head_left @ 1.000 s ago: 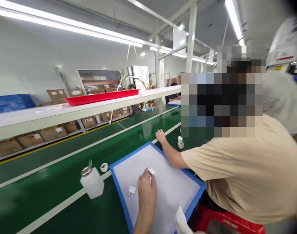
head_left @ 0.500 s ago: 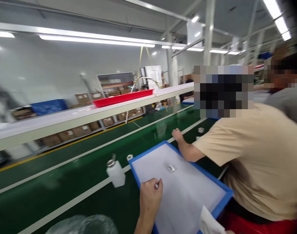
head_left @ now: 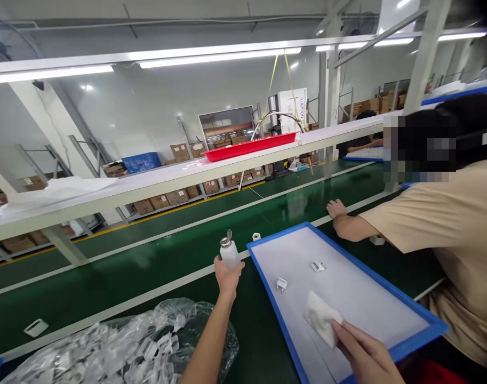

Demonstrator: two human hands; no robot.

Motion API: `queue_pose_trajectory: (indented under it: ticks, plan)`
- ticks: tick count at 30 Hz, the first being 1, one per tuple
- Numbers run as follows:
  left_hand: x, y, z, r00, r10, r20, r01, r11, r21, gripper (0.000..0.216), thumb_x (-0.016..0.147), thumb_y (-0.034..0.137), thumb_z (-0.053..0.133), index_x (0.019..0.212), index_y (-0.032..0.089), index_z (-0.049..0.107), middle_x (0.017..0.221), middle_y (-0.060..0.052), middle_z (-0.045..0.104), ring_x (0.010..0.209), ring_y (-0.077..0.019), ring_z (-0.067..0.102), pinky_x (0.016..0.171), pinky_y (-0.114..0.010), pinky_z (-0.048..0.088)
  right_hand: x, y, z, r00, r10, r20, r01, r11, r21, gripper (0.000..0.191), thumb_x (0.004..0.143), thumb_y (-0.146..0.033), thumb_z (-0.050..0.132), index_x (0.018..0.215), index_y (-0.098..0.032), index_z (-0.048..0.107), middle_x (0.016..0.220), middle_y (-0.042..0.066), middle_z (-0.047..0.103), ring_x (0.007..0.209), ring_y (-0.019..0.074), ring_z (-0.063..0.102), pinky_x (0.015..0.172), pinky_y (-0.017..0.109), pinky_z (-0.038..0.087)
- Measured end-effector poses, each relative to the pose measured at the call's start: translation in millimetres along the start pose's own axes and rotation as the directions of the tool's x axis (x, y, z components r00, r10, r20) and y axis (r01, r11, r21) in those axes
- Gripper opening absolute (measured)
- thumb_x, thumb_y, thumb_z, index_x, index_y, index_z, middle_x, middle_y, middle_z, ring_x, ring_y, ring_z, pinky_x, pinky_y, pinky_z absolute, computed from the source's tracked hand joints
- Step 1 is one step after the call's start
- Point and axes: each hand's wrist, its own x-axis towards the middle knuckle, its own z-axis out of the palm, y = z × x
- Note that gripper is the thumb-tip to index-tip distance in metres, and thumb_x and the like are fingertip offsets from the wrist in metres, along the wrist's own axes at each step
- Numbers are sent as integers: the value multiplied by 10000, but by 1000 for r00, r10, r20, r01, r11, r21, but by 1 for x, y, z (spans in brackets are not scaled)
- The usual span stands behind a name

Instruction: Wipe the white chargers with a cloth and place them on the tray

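White, cloth-like wipe (head_left: 321,319) is pinched in the right hand (head_left: 363,349) over the blue-rimmed, white rectangular tray (head_left: 359,301), where two small white plastic plug pieces (head_left: 281,282) lie farther off. Left of the tray, the left hand (head_left: 227,278) grips a translucent white, metal-topped bottle (head_left: 229,256).

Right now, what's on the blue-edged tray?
A white two-pin piece and another small white part. The right hand and its white cloth hide what lies beneath them.

Head view, one: set above and behind the right grip (head_left: 363,346), near, and the left grip (head_left: 228,276), farther out; faces forward and down, across the bench (head_left: 147,261) to the wall (head_left: 151,117) beyond both.
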Motion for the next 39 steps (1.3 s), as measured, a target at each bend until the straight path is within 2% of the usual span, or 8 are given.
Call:
queue_pose_trajectory:
  ticks: [5,9,12,15,17,22,29,39]
  plan:
    - [21,4,17,999,-23,28,23,999,24,377,948,348,670,1287,197,601,1265,-88,651,1085,-248,668,896,-448,584,-14,-43,48,987,36,159,-70,975,212,501,555,-430,984,930,-154,800,1053,80,777,1096,287,687,883,302,611]
    - [12,8,13,995,91,45,-93,995,42,367,948,340,670,1275,188,606,1233,-83,666,1063,-241,674,893,-448,582,-11,-52,52,984,25,177,-64,974,217,526,567,-405,988,967,-129,787,1106,107,763,1153,295,657,904,307,608]
    - [-7,17,1,970,234,63,-237,970,55,472,877,224,715,1328,200,580,1161,-77,696,1034,-243,679,854,-394,572,-7,-52,54,979,31,202,-74,975,208,456,636,-348,963,984,-121,774,1121,113,759,1121,283,668,907,319,610]
    - [-29,31,-14,910,408,72,-413,906,88,600,778,109,699,1348,258,585,1159,-69,706,1128,-278,632,865,-345,533,-2,-51,62,974,45,222,-89,978,190,329,796,-285,857,1054,-109,753,1143,125,754,1066,260,686,882,335,621]
    - [-41,39,-23,850,520,85,-526,841,128,563,785,116,662,1320,284,608,1186,-59,699,1178,-299,590,921,-367,502,3,-50,72,970,55,238,-98,979,176,269,890,-252,762,1116,-109,731,1162,131,749,1051,250,693,859,340,626]
    - [-58,47,-37,711,692,124,-696,668,262,498,831,143,618,1319,243,623,1224,-96,671,1196,-340,540,1031,-486,428,23,-43,96,954,63,294,-115,980,164,169,952,-165,667,1097,-92,716,1095,125,756,970,208,716,851,314,616]
    - [-63,43,-47,575,802,162,-773,467,429,623,808,-17,540,1387,207,587,1318,-146,616,1248,-356,499,1092,-561,377,30,-43,116,934,58,353,-137,970,201,104,972,-138,649,1065,-115,690,1061,54,727,917,157,712,814,322,612]
    - [-68,55,-55,469,867,170,-766,303,567,610,840,-54,457,1365,217,612,1285,-156,641,1235,-356,551,1067,-593,425,26,-40,124,932,102,349,-212,932,294,89,957,-103,653,1042,-119,677,1056,46,706,910,157,703,786,316,618]
